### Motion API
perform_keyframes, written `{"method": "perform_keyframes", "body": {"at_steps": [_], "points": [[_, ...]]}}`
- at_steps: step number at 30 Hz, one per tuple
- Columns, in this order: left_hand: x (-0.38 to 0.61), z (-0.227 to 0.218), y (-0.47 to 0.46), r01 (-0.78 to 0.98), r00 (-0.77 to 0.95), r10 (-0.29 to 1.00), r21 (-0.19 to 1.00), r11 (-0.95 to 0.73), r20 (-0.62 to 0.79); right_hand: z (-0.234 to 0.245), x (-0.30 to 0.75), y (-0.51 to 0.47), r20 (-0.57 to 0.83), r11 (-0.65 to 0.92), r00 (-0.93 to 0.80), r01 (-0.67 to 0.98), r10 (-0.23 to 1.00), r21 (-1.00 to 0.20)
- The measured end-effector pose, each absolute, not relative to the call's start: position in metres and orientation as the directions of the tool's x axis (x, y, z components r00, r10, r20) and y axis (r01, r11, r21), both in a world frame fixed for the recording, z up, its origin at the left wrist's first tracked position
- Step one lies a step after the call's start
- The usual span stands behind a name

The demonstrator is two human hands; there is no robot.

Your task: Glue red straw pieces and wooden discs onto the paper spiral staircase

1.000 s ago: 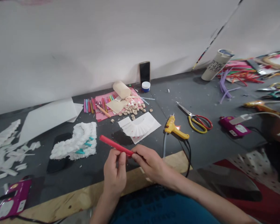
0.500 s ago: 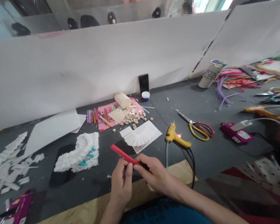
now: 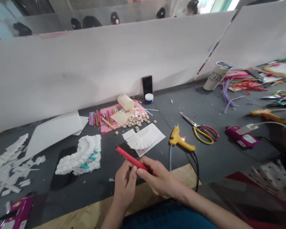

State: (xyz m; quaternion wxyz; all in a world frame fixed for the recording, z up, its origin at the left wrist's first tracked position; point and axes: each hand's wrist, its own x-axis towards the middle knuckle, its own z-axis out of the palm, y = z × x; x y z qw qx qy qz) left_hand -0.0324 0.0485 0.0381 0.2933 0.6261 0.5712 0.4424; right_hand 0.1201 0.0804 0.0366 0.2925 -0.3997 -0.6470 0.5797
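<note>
A thin red paper tube [image 3: 128,156] slants up to the left above the dark table. My left hand [image 3: 124,187] pinches it near its lower end with thumb and fingers closed. My right hand [image 3: 157,178] grips the same end from the right, fingers wrapped round it. Just beyond lie a fan of folded white paper [image 3: 144,137] and a white fluffy curved shape with teal bits [image 3: 80,156].
A yellow glue gun [image 3: 180,140] with its black cord lies right of my hands, scissors [image 3: 201,128] beyond it. Coloured sticks and wooden beads on pink paper [image 3: 119,116], a phone [image 3: 147,85], white scraps [image 3: 7,162] at left, and a white partition wall [image 3: 85,63] behind.
The view tilted up, revealing the top of the partition. The red tube has slid slightly right and lower within my hands, which stay pinched on it.
</note>
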Motion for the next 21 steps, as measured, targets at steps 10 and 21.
{"method": "perform_keyframes", "body": {"at_steps": [10,21], "points": [[-0.027,0.041,0.053,0.390,-0.018,0.997,0.919,-0.062,0.075,0.036,0.125,0.082,-0.126,0.077,-0.447,0.409,0.886,-0.909],[-0.040,0.042,0.053,0.134,-0.321,0.945,0.985,0.106,-0.058,0.029,0.129,0.078,-0.220,0.221,-0.613,0.561,0.759,-0.798]]}}
